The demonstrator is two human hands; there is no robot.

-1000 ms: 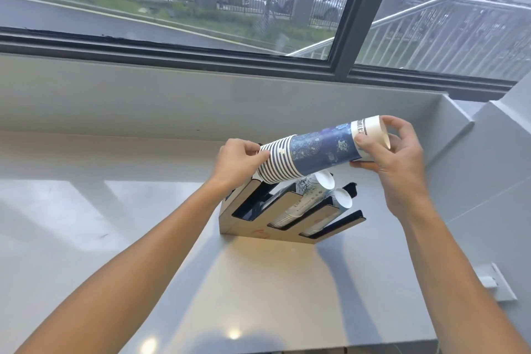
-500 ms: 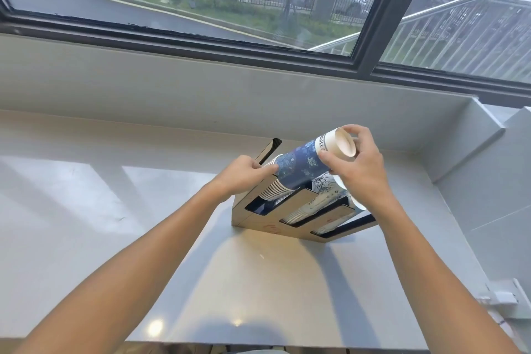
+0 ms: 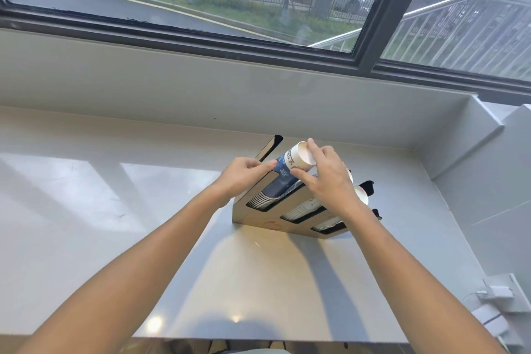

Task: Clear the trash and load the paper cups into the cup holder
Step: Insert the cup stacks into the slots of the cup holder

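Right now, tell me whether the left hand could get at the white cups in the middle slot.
Probably not: the right hand lies across that slot's white cups, and the left hand steadies the blue cup stack.

Café counter (image 3: 258, 282) — cup holder (image 3: 290, 218)

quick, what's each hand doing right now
Left hand: fingertips pinching the blue cup stack.
Right hand: closed on the same stack's upper end, in the cup holder.
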